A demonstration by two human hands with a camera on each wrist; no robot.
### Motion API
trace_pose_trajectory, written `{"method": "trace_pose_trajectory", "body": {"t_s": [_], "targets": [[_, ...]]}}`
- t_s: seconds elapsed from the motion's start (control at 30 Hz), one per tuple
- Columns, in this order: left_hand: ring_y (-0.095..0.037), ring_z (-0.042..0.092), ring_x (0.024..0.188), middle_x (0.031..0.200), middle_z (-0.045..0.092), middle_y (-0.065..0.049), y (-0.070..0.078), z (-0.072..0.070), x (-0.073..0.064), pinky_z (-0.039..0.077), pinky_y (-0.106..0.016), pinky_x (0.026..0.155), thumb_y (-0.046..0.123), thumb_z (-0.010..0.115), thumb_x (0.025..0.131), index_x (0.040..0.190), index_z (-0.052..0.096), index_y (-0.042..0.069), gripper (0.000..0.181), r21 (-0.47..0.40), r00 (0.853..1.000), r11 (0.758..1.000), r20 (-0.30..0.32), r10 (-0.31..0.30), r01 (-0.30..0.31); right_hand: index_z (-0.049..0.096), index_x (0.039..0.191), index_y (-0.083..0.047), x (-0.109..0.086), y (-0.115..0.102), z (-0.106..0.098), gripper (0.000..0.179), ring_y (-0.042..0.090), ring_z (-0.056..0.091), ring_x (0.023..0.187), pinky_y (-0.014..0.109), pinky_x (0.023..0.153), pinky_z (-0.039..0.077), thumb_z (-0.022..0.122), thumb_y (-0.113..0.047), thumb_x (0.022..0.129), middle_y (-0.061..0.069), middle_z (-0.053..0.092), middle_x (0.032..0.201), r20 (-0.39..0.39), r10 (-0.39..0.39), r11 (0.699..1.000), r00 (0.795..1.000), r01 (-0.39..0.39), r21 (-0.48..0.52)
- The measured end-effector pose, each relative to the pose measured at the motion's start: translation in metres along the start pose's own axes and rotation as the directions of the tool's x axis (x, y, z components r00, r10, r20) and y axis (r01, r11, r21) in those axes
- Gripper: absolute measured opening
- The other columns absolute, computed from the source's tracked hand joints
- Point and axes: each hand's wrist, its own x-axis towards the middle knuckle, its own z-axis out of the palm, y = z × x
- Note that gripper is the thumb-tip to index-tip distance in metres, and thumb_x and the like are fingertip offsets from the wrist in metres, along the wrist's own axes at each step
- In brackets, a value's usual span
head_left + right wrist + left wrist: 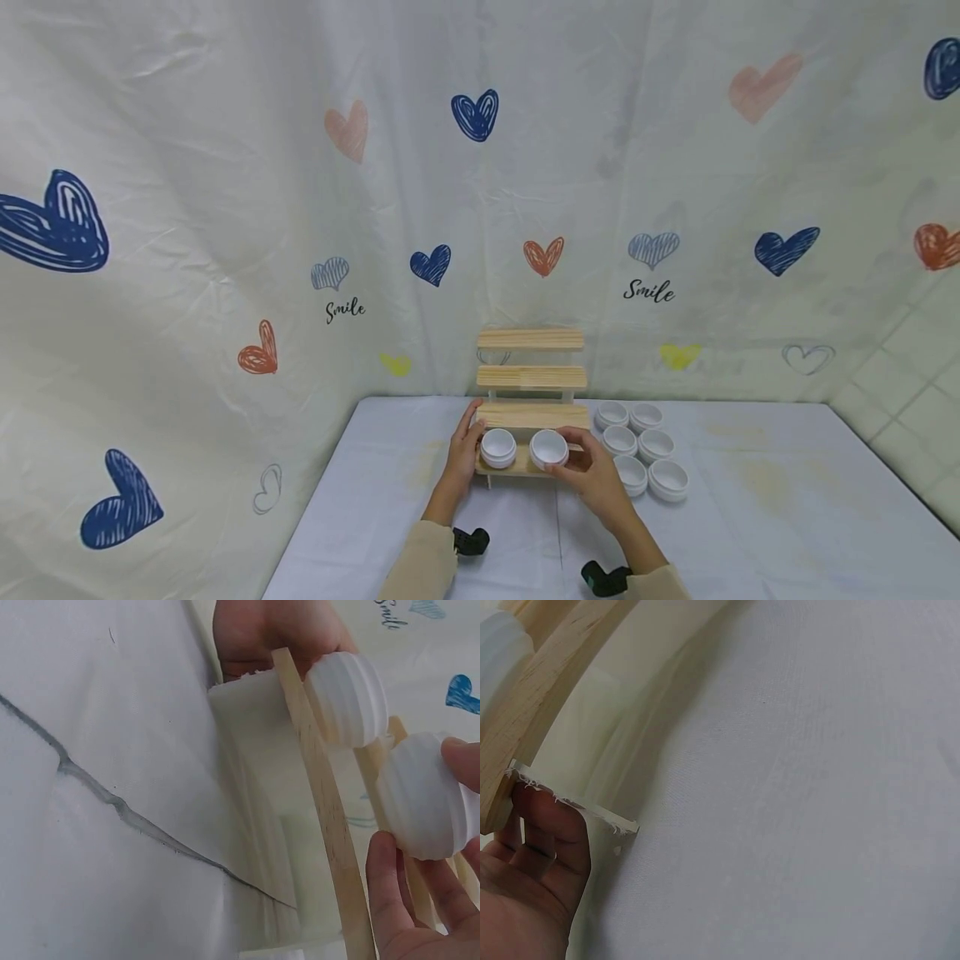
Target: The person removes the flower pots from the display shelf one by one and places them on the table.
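Observation:
A tiered stand with several light wooden steps (532,415) and white supports stands at the back of the table. My left hand (459,450) grips the left end of its lowest step, fingers curled at the board's end beside the white support (577,802) in the left wrist view. One small white ribbed bowl (498,447) sits on that step near my left hand. My right hand (598,479) pinches a second white bowl (421,796) between thumb and fingers, at the right part of the lowest step. The upper steps (531,377) carry nothing.
Several more white bowls (656,444) stand in two columns on the white-covered table (750,533), right of the stand. A white curtain with printed hearts (480,192) hangs directly behind. Dark wrist devices (471,542) sit on both arms.

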Motion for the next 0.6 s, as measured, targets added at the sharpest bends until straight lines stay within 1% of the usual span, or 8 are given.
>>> {"method": "trace_pose_trajectory", "body": {"t_s": [0.03, 0.07, 0.13, 0.27, 0.37, 0.43, 0.53, 0.6], "targets": [[-0.015, 0.053, 0.112, 0.114, 0.064, -0.006, 0.0, 0.0, 0.0, 0.034, -0.041, 0.108, 0.042, 0.047, 0.107, 0.157, 0.041, 0.031, 0.051, -0.001, 1.0, 1.0, -0.003, -0.004, 0.004, 0.059, 0.134, -0.011, -0.001, 0.0, 0.0, 0.062, 0.024, 0.064, 0.117, 0.019, 0.088, 0.053, 0.088, -0.014, 0.079, 0.01, 0.06, 0.137, 0.001, -0.006, 1.0, 1.0, 0.006, 0.004], [-0.014, 0.052, 0.112, 0.113, 0.063, -0.004, -0.001, 0.0, 0.001, 0.033, -0.041, 0.108, 0.042, 0.047, 0.107, 0.156, 0.041, 0.032, 0.051, -0.003, 1.0, 1.0, -0.004, -0.007, 0.007, 0.059, 0.133, -0.01, -0.001, 0.0, 0.0, 0.062, 0.023, 0.065, 0.116, 0.019, 0.088, 0.053, 0.088, -0.013, 0.079, 0.011, 0.059, 0.137, 0.002, -0.012, 1.0, 1.0, 0.012, 0.007], [-0.015, 0.051, 0.114, 0.115, 0.063, -0.004, -0.002, 0.0, 0.001, 0.032, -0.041, 0.109, 0.042, 0.048, 0.107, 0.156, 0.042, 0.034, 0.05, -0.009, 1.0, 1.0, -0.003, -0.01, 0.01, 0.06, 0.133, -0.009, -0.002, 0.0, 0.0, 0.061, 0.023, 0.065, 0.115, 0.02, 0.087, 0.054, 0.088, -0.011, 0.079, 0.012, 0.058, 0.138, 0.01, -0.019, 1.0, 1.0, 0.019, 0.011], [-0.019, 0.048, 0.124, 0.137, 0.058, -0.006, -0.003, 0.0, 0.003, 0.03, -0.045, 0.113, 0.044, 0.049, 0.106, 0.155, 0.043, 0.037, 0.049, -0.017, 1.0, 1.0, -0.002, -0.016, 0.016, 0.061, 0.131, -0.011, -0.003, -0.002, -0.001, 0.06, 0.025, 0.064, 0.116, 0.02, 0.087, 0.054, 0.088, -0.009, 0.078, 0.01, 0.058, 0.139, 0.026, -0.014, 0.999, 1.0, 0.013, 0.034], [-0.022, 0.045, 0.13, 0.145, 0.052, -0.008, -0.003, 0.001, 0.002, 0.029, -0.05, 0.115, 0.043, 0.048, 0.107, 0.155, 0.043, 0.034, 0.049, -0.009, 1.0, 1.0, -0.004, -0.003, 0.003, 0.061, 0.131, -0.013, -0.006, -0.005, -0.004, 0.061, 0.028, 0.063, 0.117, 0.021, 0.088, 0.054, 0.089, -0.01, 0.077, 0.008, 0.058, 0.14, 0.036, -0.011, 0.999, 0.999, 0.009, 0.042], [-0.023, 0.043, 0.131, 0.144, 0.053, -0.009, -0.002, 0.001, 0.002, 0.028, -0.051, 0.116, 0.041, 0.047, 0.107, 0.156, 0.043, 0.031, 0.05, -0.008, 1.0, 1.0, -0.005, 0.009, -0.009, 0.061, 0.132, -0.012, -0.008, -0.007, -0.005, 0.061, 0.029, 0.063, 0.117, 0.022, 0.088, 0.054, 0.089, -0.01, 0.077, 0.009, 0.057, 0.141, 0.047, -0.017, 0.999, 0.999, 0.015, 0.045], [-0.023, 0.044, 0.13, 0.138, 0.055, -0.011, -0.001, 0.001, 0.001, 0.028, -0.051, 0.116, 0.038, 0.046, 0.108, 0.156, 0.042, 0.028, 0.05, 0.002, 1.0, 1.0, -0.005, 0.028, -0.028, 0.061, 0.131, -0.01, -0.011, -0.009, -0.008, 0.061, 0.03, 0.063, 0.117, 0.023, 0.088, 0.054, 0.088, -0.009, 0.077, 0.011, 0.056, 0.142, 0.061, -0.028, 0.999, 0.998, 0.025, 0.047], [-0.022, 0.044, 0.128, 0.137, 0.055, -0.01, -0.001, 0.001, 0.001, 0.028, -0.049, 0.114, 0.037, 0.046, 0.108, 0.156, 0.042, 0.028, 0.049, -0.006, 1.0, 1.0, -0.006, 0.028, -0.028, 0.06, 0.131, -0.007, -0.014, -0.01, -0.009, 0.061, 0.031, 0.063, 0.116, 0.023, 0.087, 0.055, 0.088, -0.008, 0.077, 0.013, 0.055, 0.141, 0.069, -0.034, 0.998, 0.997, 0.031, 0.049]]}}
